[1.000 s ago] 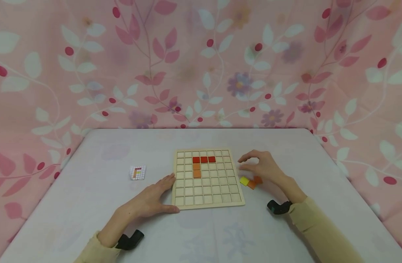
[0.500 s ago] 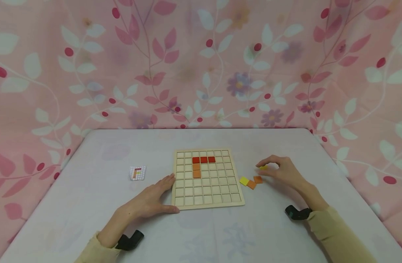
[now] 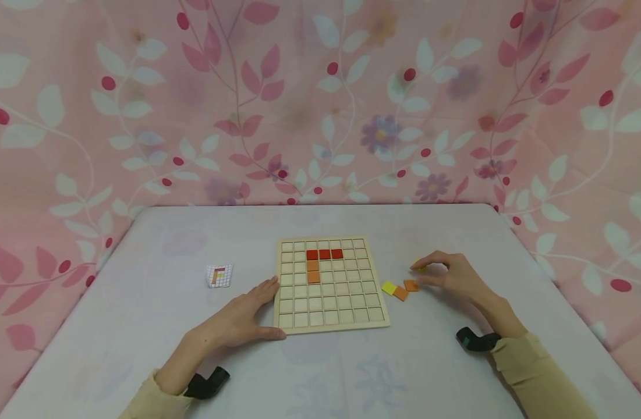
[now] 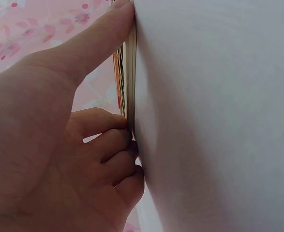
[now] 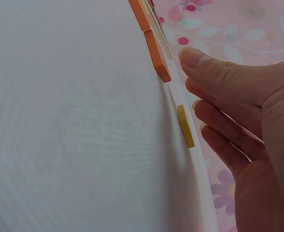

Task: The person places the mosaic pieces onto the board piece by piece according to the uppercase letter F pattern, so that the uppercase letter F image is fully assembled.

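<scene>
A square wooden grid board (image 3: 346,302) lies mid-table, with red tiles (image 3: 325,254) in a row and orange tiles (image 3: 313,271) below the leftmost one. My left hand (image 3: 238,314) rests against the board's left edge and near corner, fingers extended; the left wrist view shows thumb and fingertips touching its side. Right of the board, my right hand (image 3: 451,276) hovers with thumb and fingers apart. Under its fingertips a yellow tile (image 5: 186,126) lies on the table, partly hidden in the head view and clear of the fingers in the right wrist view.
Another yellow tile (image 3: 389,288) and two loose orange tiles (image 3: 400,294) lie between the board and my right hand. A small card (image 3: 219,276) printed with a coloured grid pattern is left of the board. Patterned pink cloth (image 3: 320,116) hangs behind the table.
My right hand has moved right, from beside the board's edge to over the farther yellow tile, uncovering the loose orange tile. During the last half second it barely shifts. My left hand stays put.
</scene>
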`<state>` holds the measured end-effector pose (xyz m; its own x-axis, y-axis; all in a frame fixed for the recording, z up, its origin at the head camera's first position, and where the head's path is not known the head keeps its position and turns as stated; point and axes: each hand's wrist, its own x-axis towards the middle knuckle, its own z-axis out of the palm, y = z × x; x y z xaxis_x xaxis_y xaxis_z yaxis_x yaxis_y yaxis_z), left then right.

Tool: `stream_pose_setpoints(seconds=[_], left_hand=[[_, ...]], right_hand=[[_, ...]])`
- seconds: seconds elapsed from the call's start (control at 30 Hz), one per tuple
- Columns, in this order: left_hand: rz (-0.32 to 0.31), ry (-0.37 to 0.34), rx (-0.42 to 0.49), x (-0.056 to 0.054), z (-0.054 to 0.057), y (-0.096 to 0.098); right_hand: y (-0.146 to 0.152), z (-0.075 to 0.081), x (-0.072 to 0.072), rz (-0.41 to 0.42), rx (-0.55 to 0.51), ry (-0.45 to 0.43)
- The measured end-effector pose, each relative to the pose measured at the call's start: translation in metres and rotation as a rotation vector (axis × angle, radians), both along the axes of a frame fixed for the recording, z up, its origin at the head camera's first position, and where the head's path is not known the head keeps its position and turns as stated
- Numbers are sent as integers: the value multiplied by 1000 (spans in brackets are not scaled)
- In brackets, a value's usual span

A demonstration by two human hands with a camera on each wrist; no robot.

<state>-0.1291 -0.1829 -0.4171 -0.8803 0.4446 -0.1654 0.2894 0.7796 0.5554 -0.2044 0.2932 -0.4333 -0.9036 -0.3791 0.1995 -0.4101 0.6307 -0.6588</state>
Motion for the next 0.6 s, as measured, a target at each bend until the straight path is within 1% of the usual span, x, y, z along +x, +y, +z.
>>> stream_pose_setpoints(seconds=[0.2,0.4,0.6], left_hand=[[0,0,2,0,-1,0],[9,-3,-9,0,-3,0],[11,-5,-11,0,-3,-1]], right_hand=[[1,-1,1,31,18,-18],[0,-1,1,33,53,-36],[1,-5,-1,40,47,-14]])
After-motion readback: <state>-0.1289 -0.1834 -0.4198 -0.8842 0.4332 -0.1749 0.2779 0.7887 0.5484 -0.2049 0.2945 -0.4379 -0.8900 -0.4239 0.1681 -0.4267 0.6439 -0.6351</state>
